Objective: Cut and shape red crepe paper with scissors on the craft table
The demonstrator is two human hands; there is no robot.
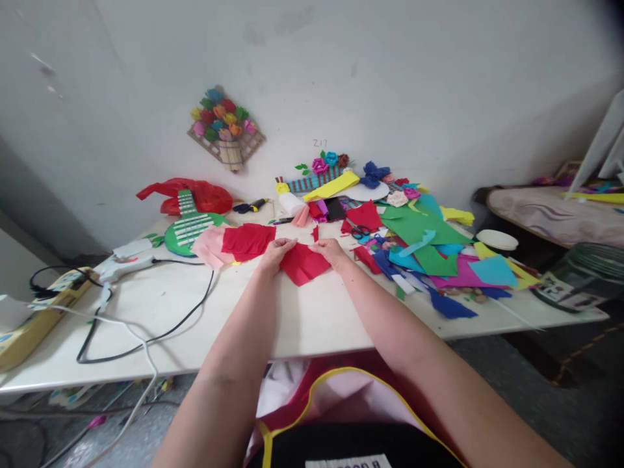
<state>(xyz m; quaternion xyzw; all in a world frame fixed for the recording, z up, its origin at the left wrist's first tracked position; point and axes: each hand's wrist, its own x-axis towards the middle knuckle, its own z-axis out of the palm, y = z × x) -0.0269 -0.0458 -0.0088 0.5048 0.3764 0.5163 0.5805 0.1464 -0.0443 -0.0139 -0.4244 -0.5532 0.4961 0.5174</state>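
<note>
A piece of red crepe paper (303,265) is stretched between my two hands above the white table. My left hand (279,252) pinches its upper left side, fingers closed. On its upper right side, my right hand (329,251) has the edge between thumb and fingers. Just left of my left hand lies another red crepe sheet (248,242), overlapping a pale pink sheet (210,246). Beyond my right hand rest scissors (359,231) with dark handles, near more red paper (366,216). A small red scrap (315,232) sits behind the held piece.
Coloured paper (424,227) is heaped at the right, beside a glass jar (580,276). A green guitar-shaped craft (190,227) and a glue gun (124,265) are at left. Cables (146,341) loop toward a power strip (46,318). Paper flowers (224,123) hang on the wall.
</note>
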